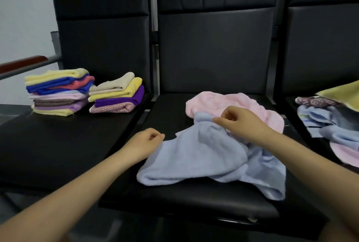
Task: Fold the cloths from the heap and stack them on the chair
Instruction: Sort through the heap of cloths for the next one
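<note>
The right hand (240,123) is pinching a raised edge of the blue cloth (204,160) between thumb and forefinger, the other fingers curled loosely behind. The left hand (144,141) is gripping the cloth's left edge, its fingers closed narrowly on the fabric (the exact hold is partly hidden by the knuckles). The blue cloth is lying rumpled across the middle chair seat (194,201), bunched toward the right, with a pink cloth (223,101) crumpled just behind it and touching it.

It looks like soft, light terry: limp, with no stiffness to hold a line, so it will probably sag and fold on itself wherever it is unsupported. Taking it by two adjacent corners and pulling it taut seems the surest way to square it before folding.

Outward, two stacks of folded cloths (58,94) are sitting on the left chair seat (58,144), the shorter stack (116,94) just beside the taller one. The heap (330,121) of unfolded cloths is waiting on the right chair.
</note>
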A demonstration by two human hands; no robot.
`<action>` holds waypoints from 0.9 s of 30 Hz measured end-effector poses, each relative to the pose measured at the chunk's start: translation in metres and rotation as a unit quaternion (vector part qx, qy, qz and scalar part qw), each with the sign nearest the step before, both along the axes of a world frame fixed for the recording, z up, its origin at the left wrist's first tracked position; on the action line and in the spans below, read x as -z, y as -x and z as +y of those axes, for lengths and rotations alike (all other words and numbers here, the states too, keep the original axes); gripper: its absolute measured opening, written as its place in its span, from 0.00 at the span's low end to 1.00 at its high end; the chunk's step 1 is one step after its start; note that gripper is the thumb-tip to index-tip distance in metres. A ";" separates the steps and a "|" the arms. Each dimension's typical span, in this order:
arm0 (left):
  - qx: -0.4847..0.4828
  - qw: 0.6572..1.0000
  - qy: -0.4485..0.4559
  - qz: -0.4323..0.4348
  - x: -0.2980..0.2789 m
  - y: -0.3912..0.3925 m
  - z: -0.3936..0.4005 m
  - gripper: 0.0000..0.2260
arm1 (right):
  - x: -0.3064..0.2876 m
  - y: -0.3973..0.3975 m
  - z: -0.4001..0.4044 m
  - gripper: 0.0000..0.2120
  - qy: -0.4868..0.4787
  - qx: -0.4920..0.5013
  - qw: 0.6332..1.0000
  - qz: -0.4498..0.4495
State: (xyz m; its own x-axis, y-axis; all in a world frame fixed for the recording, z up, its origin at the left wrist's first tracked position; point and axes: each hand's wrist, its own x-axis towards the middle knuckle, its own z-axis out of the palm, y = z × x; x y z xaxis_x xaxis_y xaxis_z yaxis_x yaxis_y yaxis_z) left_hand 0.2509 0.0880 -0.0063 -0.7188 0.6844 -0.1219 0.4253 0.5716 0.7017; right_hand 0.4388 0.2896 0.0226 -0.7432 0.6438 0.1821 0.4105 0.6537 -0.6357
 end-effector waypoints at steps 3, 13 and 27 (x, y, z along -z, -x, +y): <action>-0.007 1.000 -0.029 -0.003 0.004 -0.001 0.024 0.10 | 0.010 0.003 0.003 0.20 0.041 0.058 0.996 -0.052; 0.147 0.986 -0.022 -0.071 0.000 -0.008 0.047 0.14 | 0.004 0.003 0.003 0.18 0.392 0.055 0.899 0.190; 0.247 0.949 -0.178 0.083 -0.015 -0.016 0.004 0.15 | -0.005 -0.021 0.015 0.09 -0.017 -0.089 0.996 -0.018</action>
